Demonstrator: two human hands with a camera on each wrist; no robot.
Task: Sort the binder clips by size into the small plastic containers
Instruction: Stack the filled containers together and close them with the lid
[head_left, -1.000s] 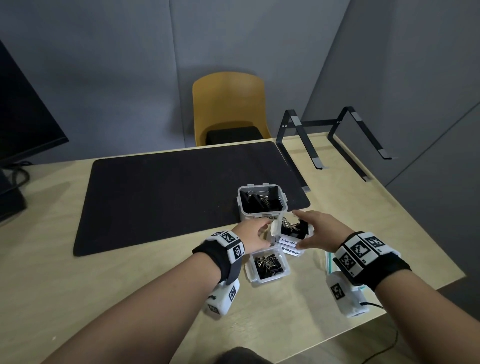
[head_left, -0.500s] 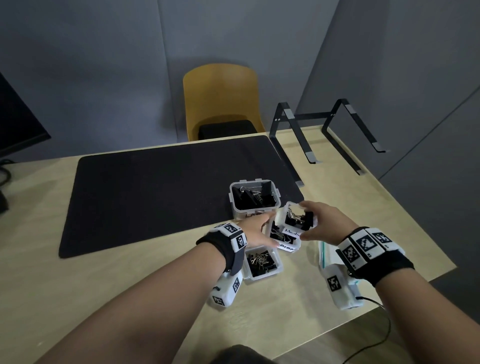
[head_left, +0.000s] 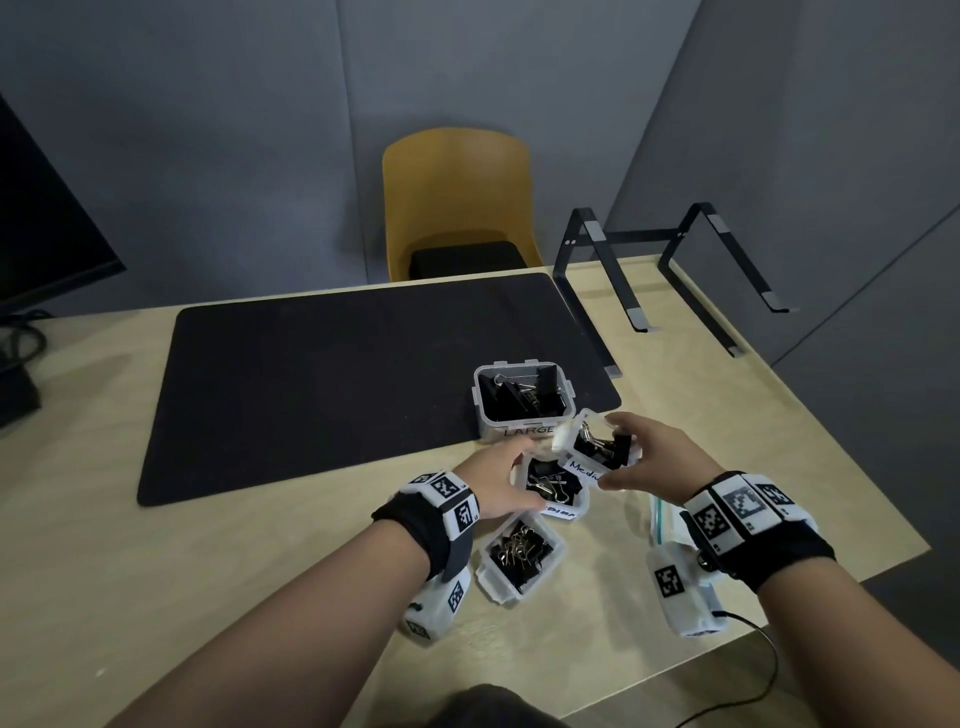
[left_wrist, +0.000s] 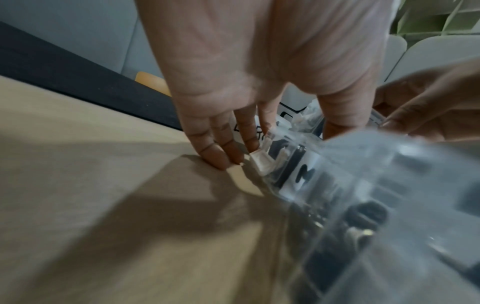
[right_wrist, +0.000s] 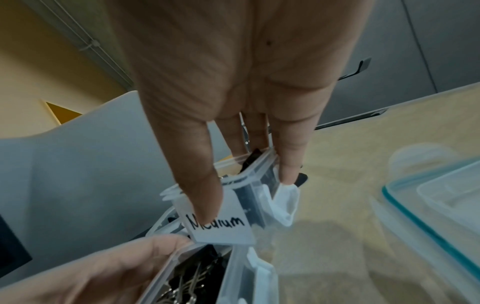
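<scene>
Three clear plastic containers of black binder clips sit near the table's front. The LARGE container (head_left: 522, 402) stands on the mat's corner. My right hand (head_left: 613, 452) grips the Medium container (head_left: 597, 449), thumb on its label (right_wrist: 221, 224), holding it raised and tilted. Just beneath it a second container (head_left: 553, 486) rests on the table, and my left hand (head_left: 524, 478) holds it between fingers (left_wrist: 221, 156) and thumb; its label is mostly hidden. A smaller container (head_left: 521, 556) of small clips lies nearest me, untouched.
A black desk mat (head_left: 337, 384) covers the table's middle. A black laptop stand (head_left: 670, 270) occupies the far right corner. Clear lids with a teal seal (right_wrist: 428, 205) lie under my right wrist. A yellow chair (head_left: 457, 202) stands behind the table, a monitor (head_left: 47, 228) at the left.
My right hand has lifted the Medium container off the one beneath and tilted it. My left hand has stayed on the lower container.
</scene>
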